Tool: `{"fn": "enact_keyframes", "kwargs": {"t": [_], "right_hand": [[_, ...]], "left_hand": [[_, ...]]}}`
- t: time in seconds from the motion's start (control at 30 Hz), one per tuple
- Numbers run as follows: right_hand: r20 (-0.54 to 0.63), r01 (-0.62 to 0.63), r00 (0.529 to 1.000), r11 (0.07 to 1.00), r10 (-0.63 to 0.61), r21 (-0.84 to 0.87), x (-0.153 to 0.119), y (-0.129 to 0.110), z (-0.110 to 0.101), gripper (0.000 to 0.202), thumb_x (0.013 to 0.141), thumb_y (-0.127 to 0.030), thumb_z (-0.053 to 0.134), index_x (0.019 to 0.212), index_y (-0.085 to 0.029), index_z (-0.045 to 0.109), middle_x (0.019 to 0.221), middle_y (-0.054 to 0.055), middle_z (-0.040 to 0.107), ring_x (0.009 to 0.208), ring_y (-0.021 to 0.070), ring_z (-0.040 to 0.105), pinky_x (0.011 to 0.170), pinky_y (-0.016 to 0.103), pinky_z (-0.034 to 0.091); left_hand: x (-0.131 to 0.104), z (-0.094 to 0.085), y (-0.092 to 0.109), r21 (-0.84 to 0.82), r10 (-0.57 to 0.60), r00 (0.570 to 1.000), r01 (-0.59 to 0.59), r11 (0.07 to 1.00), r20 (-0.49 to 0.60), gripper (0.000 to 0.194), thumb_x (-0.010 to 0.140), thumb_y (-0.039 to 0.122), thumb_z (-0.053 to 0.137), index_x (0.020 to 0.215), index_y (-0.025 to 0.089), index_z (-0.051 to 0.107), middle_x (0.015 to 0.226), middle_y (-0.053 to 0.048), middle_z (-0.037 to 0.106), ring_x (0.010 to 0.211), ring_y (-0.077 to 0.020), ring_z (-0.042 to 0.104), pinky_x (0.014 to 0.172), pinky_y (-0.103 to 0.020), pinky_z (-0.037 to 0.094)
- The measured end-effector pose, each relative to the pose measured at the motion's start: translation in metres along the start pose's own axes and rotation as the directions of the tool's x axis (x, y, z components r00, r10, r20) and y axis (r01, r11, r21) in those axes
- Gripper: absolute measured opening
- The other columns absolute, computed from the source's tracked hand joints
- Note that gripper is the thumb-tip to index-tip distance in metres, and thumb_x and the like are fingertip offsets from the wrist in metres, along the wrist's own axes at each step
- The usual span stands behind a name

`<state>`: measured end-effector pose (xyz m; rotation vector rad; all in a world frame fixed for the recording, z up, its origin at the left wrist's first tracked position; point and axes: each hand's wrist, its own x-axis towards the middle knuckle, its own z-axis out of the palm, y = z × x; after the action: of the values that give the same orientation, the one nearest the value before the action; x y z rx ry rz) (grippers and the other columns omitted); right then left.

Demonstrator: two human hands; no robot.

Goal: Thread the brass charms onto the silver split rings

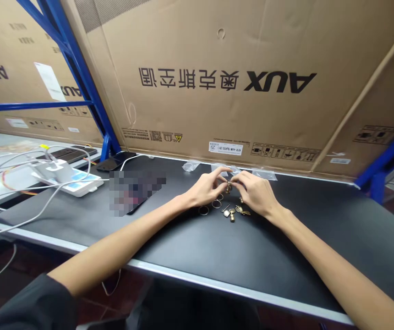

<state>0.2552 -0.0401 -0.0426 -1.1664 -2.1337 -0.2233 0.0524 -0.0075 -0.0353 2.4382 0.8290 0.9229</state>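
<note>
Behind the bench, a huge brown cardboard carton [238, 78] printed with black lettering leans as a backdrop, framed by blue steel rack posts [80, 73]. The long black matte worktable [286, 256] carries everything else. At its far left lie a white power strip with white cables [66, 176] and a flat dark phone [114, 161], well apart from the work. Along the carton's foot lie several small clear plastic bags [192, 165].

The left hand [205, 188] and right hand [257, 193] meet at mid-table, fingertips pinched narrowly together on a small brass-coloured metal piece [229, 186] held just above the surface. I cannot tell what kind of part it is. Below it lie two thin metal split rings [210, 207] and a cluster of small brass-coloured charms [236, 212], just beside the right hand's heel.

The likeliest trouble, I judge, is a slip: so small a piece, gripped only at the fingertips, could drop among the loose bits. A sweep of either wrist could also scatter the rings.
</note>
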Motion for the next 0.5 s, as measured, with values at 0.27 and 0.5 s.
{"fn": "enact_keyframes", "kwargs": {"t": [0.27, 0.5], "right_hand": [[-0.011, 0.045, 0.999, 0.997, -0.046, -0.055, -0.001, -0.006, 0.002, 0.017, 0.099, -0.026, 0.05, 0.098, -0.021, 0.066, 0.097, 0.004, 0.072, 0.079, 0.0181, 0.066, 0.058, 0.027, 0.04], [-0.03, 0.023, 0.999, 0.994, -0.027, -0.109, 0.0, -0.01, -0.001, 0.019, 0.099, -0.025, 0.048, 0.096, -0.019, 0.066, 0.096, 0.007, 0.072, 0.08, 0.0195, 0.065, 0.056, 0.028, 0.036]], "left_hand": [[0.002, 0.0, -0.006, 0.126, -0.029, 0.988, 0.048, 0.991, -0.152, 0.018, 0.091, 0.026, 0.056, 0.09, 0.017, 0.071, 0.079, -0.003, 0.073, 0.066, -0.0148, 0.062, 0.067, -0.027, 0.048], [0.001, 0.001, -0.001, 0.182, 0.009, 0.981, 0.027, 0.983, -0.195, 0.013, 0.086, 0.025, 0.062, 0.092, 0.02, 0.073, 0.094, -0.005, 0.073, 0.087, -0.0188, 0.065, 0.083, -0.03, 0.049]]}}
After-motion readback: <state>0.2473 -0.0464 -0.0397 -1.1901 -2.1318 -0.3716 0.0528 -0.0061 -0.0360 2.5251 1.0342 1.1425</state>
